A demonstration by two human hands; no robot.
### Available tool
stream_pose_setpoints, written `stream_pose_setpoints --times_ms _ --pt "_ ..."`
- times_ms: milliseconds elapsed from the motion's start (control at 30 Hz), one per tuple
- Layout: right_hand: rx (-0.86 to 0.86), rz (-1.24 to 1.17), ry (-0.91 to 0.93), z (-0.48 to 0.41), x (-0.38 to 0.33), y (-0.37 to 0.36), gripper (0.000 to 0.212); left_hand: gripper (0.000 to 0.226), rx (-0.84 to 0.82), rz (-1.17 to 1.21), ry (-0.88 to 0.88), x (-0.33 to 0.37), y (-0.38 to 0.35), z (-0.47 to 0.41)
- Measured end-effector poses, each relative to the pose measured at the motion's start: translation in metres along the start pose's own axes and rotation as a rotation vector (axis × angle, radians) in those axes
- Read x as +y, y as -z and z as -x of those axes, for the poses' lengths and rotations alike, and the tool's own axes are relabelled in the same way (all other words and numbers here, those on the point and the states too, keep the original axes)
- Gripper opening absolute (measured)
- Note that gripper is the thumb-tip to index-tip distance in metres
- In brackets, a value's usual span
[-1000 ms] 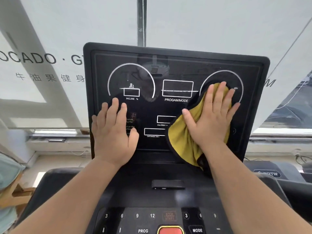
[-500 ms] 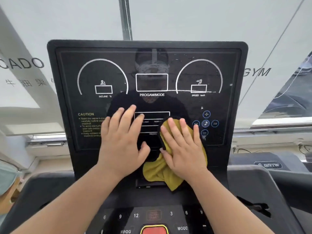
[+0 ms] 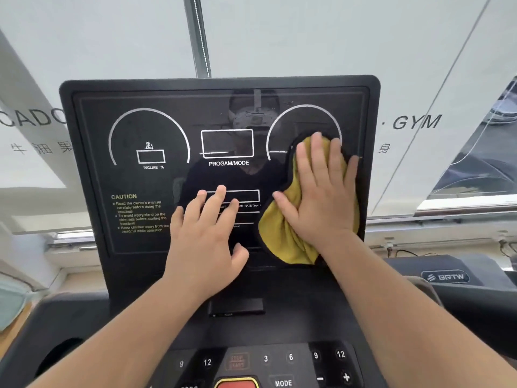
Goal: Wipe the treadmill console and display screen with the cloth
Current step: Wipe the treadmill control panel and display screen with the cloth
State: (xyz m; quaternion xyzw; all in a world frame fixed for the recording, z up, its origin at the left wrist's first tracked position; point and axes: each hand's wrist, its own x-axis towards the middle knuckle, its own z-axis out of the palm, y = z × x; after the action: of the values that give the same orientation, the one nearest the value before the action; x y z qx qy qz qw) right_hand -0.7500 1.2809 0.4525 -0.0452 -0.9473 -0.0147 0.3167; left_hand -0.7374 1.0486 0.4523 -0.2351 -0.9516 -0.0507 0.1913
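Pressing flat: right hand (image 3: 324,197) pins the yellow cloth (image 3: 282,236) against the display screen (image 3: 156,247), fingers straight, slightly spread, pointing to 12 o'clock. Cloth sits at 3–4 o'clock on the screen, over the lower part of the right dial arc. Its dark-edged tail bunches out under the palm toward 7 o'clock, down to the screen's bottom edge.

Left hand (image 3: 207,236) is bare and flat on the glass at 6 o'clock of the screen. Fingers spread, tips over the heart-rate box, thumb out toward the cloth, not touching it. Hands just beside each other.

CAUTION text (image 3: 140,212) at 8 o'clock, incline dial (image 3: 149,135) at 10, PROGAM/MODE box (image 3: 227,143) at 12, all uncovered.

Console keypad (image 3: 293,357) at 6 o'clock of frame: number keys, MODE key, red button (image 3: 237,383) cut off by the frame edge. GYM lettering (image 3: 416,123) on the blind at 2 o'clock.
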Motion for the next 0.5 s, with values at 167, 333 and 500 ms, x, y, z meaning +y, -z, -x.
stream_pose_setpoints --times_ms 167,333,500 --pt "-0.023 0.062 0.246 0.085 0.007 -0.034 0.088 0.051 0.116 -0.019 -0.008 0.003 0.002 -0.009" --pt "-0.014 0.088 0.165 0.091 0.050 -0.035 0.095 0.041 0.230 0.026 -0.053 0.006 0.006 -0.026" --pt "0.077 -0.033 -0.113 -0.003 0.064 0.000 0.098 0.058 0.214 -0.008 -0.130 0.008 0.016 -0.044"
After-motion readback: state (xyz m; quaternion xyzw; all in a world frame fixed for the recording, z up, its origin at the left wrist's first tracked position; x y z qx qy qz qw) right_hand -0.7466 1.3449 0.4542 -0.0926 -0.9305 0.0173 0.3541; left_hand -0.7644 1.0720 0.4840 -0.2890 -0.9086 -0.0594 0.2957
